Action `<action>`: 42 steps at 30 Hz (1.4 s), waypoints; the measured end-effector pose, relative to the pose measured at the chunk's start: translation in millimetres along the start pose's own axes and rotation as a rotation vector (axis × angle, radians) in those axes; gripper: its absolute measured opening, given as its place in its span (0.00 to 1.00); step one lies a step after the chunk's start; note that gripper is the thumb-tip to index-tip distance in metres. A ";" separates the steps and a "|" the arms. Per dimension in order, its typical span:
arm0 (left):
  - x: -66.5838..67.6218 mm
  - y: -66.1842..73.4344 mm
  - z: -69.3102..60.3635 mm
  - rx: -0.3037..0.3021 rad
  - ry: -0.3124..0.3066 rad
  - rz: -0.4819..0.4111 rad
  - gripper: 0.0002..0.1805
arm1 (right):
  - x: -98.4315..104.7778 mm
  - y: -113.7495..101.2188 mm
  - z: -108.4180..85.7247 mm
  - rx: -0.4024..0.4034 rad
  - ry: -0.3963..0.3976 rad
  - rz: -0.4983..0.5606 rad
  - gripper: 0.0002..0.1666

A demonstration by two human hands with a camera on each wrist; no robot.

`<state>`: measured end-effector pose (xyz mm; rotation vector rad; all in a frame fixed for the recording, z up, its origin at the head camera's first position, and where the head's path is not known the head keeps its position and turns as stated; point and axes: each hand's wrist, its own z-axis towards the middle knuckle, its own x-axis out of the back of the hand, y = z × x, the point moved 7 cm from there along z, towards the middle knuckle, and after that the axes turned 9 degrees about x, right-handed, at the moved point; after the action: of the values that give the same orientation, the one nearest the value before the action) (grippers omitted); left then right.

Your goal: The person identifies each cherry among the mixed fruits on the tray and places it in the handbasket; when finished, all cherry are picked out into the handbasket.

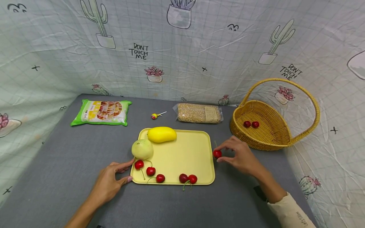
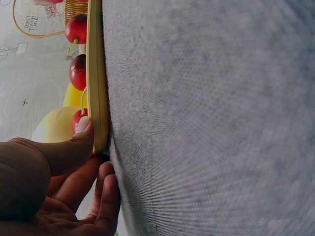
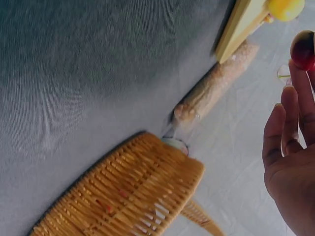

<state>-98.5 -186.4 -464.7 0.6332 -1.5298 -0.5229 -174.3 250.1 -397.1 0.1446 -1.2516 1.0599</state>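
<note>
Cherries [image 1: 150, 171] appear partly transferred: the basket [image 1: 271, 131], right of the tray [image 1: 182, 153], contains two, and five at the tray's near side appear left. The left hand [image 1: 109, 182] grips the tray's near left corner; the right hand [image 1: 240, 155], just beside the tray's right edge, pinches one cherry [image 1: 217, 154], probably the third.

- Before me: pale grid-lined cloth [image 1: 182, 47], creased, running round to my left and right
- On it I read "DON'T TOUCH ME" lettering [image 1: 139, 51] among potted cactus prints [image 1: 100, 25]
- Below me: grey fine-textured tabletop [image 1: 71, 158], light soft
</note>
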 end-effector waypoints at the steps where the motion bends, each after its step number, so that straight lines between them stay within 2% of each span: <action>1: 0.0 -0.2 -0.1 0.002 0.000 -0.001 0.35 | 2.1 1.2 -0.1 -0.001 0.008 -0.012 0.23; 13: 0.0 -0.3 -0.3 0.003 -0.003 0.008 0.35 | 23.5 17.9 -3.9 -0.077 0.095 -0.115 0.24; 27: -0.3 -0.6 -0.4 0.008 -0.004 0.013 0.36 | 59.3 45.2 -14.0 -0.149 0.251 -0.136 0.26; 33: -0.1 -0.8 -0.1 0.006 -0.004 0.005 0.36 | 73.2 55.6 -19.9 -0.129 0.334 -0.147 0.26; 42: 0.3 -0.1 -0.3 0.002 -0.001 0.006 0.36 | 91.5 74.2 -31.2 -0.189 0.446 -0.196 0.24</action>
<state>-98.3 -186.8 -464.6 0.6300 -1.5333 -0.5171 -211.6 362.0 -366.3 -0.1091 -0.9042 0.7473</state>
